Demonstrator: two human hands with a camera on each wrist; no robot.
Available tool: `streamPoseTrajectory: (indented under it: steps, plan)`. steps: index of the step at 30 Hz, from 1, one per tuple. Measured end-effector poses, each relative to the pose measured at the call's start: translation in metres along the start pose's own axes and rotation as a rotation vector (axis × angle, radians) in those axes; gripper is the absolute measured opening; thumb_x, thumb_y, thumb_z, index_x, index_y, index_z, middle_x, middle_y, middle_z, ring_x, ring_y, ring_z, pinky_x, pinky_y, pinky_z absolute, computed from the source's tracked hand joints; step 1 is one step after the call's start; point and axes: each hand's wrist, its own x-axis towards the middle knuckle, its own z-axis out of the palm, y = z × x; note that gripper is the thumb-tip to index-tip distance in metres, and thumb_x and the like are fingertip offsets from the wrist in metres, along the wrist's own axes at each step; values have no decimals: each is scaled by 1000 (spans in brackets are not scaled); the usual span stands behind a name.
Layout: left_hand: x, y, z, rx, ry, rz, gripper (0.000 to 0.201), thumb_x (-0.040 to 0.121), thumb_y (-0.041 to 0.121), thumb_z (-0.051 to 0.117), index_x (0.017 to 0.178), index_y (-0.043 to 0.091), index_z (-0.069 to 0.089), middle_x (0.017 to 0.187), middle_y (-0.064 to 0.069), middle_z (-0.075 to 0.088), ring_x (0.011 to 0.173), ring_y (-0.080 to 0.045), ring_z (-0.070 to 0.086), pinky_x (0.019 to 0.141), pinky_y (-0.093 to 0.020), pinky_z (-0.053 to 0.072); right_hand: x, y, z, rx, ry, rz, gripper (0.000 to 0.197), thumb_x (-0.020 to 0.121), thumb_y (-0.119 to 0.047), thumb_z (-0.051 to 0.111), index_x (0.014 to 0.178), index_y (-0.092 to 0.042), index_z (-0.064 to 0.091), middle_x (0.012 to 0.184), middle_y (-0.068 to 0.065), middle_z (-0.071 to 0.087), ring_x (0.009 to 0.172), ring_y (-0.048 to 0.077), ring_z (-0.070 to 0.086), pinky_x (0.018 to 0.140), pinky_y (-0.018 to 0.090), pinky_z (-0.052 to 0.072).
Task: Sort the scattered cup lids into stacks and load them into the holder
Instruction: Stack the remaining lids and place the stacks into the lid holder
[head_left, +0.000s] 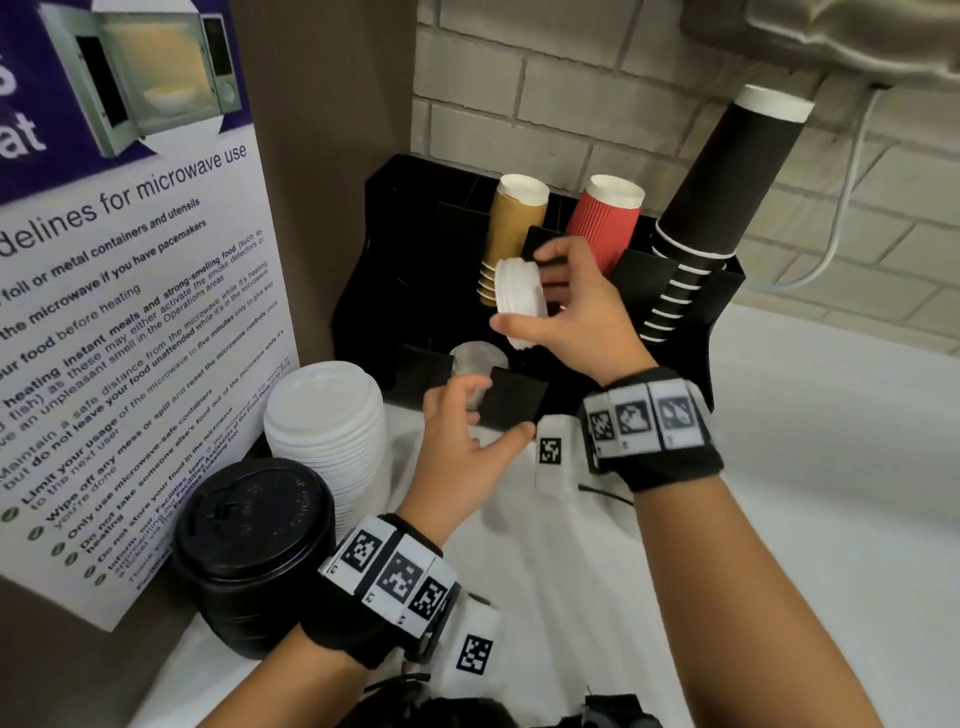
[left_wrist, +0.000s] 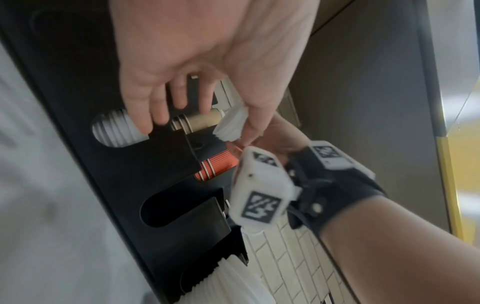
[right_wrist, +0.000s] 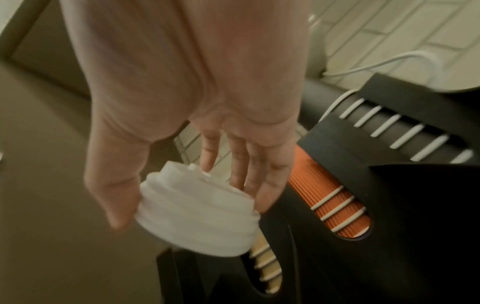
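Above holder (head_left: 675, 364), right hand (head_left: 576, 312) gripping one white lid stack (head_left: 517, 301)

A wall of pale painted brick (head_left: 597, 104) is seen at the back, laid in staggered courses with grey joints. To its left, a flat brown panel (head_left: 322, 130) stands upright and meets the brick at a corner. A printed notice (head_left: 130, 312) on microwave use, purple at the top with a picture of a microwave and white below with black lines of text, is fixed against this panel. A white table (head_left: 805, 493) is spread below, smooth and evenly lit. A white cable (head_left: 841, 208) is hung in a loop down the brick at the right, beneath a grey object only partly in view at the top edge.
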Motion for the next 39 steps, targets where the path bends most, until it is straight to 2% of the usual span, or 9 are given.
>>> streamPoseTrajectory:
  steps: [7,12,16,20,23,26,29,33,39]
  plan:
    - [-1,-5,3,121,-241,-217,27,79,38,75,98,34,55,115,6,48,103,-15,56,88,-35,52,37,15,42,-555,-348,0,68,66,-20,84,120,-7,43,107,8,53,91,22,54,68,30,42]
    - [-2,-3,0,93,-236,-229,27,80,38,75,98,31,57,116,4,49,105,-19,57,90,-39,51,43,17,60,-757,-478,9,66,67,-13,80,118,-4,40,111,17,53,93,31,59,76,42,54]
    - [-4,3,-2,82,-237,-235,32,67,48,74,91,35,56,115,4,50,106,-19,58,93,-40,51,40,20,67,-872,-546,42,71,66,-20,83,120,-6,39,112,15,51,88,29,58,65,37,49]
    - [-5,5,-3,58,-243,-238,32,67,45,72,92,33,57,118,1,51,107,-20,58,97,-43,50,33,22,72,-979,-508,48,74,66,-29,84,122,-6,41,124,15,44,109,32,52,79,40,51]
    - [-3,4,-5,115,-238,-232,22,81,36,73,94,34,56,118,3,50,105,-17,57,93,-37,50,23,16,55,-747,-389,38,72,72,-37,80,125,-6,44,128,14,39,117,30,42,92,37,45]
    - [-2,5,-7,130,-217,-229,23,84,35,71,102,30,59,118,6,48,104,-15,57,92,-34,49,3,11,15,-498,-95,7,48,81,-34,73,113,-3,54,113,13,52,103,27,50,81,24,36]
    - [-3,8,-7,136,-226,-216,25,85,34,70,107,27,60,119,6,48,106,-15,57,93,-36,50,-30,22,-37,-436,86,132,27,85,-28,68,91,-4,58,90,8,61,87,27,57,69,26,36]
    - [-5,13,-6,135,-230,-199,24,86,33,69,108,26,60,120,6,48,105,-12,57,83,-24,46,-82,50,-81,-527,16,433,26,84,-38,67,88,-14,55,98,7,62,88,23,55,71,29,37]
    - [-5,15,-2,145,-259,-186,24,87,32,69,108,25,61,120,5,49,104,-14,58,83,-24,44,-115,75,-73,-552,-59,599,71,55,-42,89,102,-24,39,105,-1,38,100,28,46,78,35,40]
